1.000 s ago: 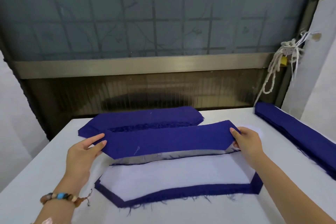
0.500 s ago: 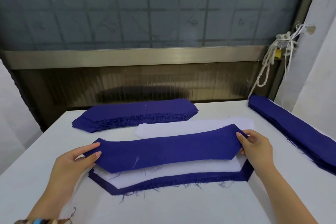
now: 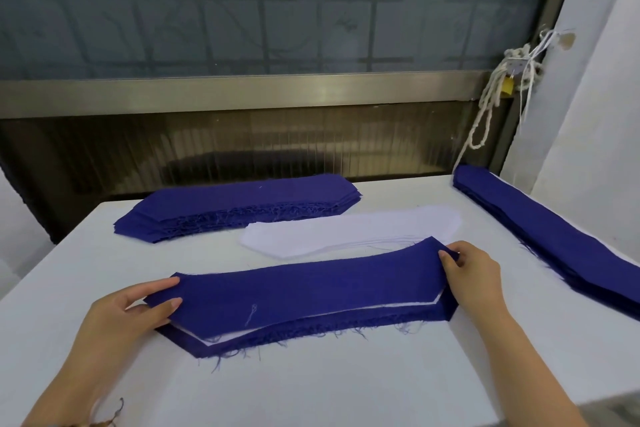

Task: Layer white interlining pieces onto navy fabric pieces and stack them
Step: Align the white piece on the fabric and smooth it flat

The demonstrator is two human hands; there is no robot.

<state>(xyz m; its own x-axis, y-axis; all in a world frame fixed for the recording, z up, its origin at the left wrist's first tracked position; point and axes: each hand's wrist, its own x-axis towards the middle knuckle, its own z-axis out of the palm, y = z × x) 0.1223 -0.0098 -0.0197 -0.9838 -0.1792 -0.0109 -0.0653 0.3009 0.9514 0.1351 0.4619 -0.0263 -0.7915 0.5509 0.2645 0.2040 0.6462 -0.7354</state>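
Tension is being kept on the navy fabric piece [image 3: 304, 291] in the head view: it is being held stretched between both hands, just above the layered stack [image 3: 346, 321] at the near middle of the worktop [image 3: 311, 388]. Its left end is being pinched by the left hand [image 3: 135, 312] between thumb and fingers [image 3: 159, 288], and its right tip is being gripped by the curled fingers of the right hand [image 3: 474, 267]. Both ends are probably being held so that the piece is being laid flat with its angled corners matched to the stack below. A strip of white interlining [image 3: 225, 336] and a frayed navy edge are showing along the near side, so the piece is judged not yet squared up. The white interlining pile [image 3: 346, 229] is lying just behind the stack, likely for easy reach, and the navy pile [image 3: 239, 204] is lying beyond it by the far edge. A longer navy pile [image 3: 554, 239] is lying along the right edge, well apart.

The worktop is being seen as pale and smooth. Behind it, a frosted window pane [image 3: 277, 3] is being carried over a metal rail [image 3: 242, 90]. A white rope [image 3: 485, 121] and a yellow padlock [image 3: 508, 85] are hanging beside a pale wall [image 3: 595, 80].
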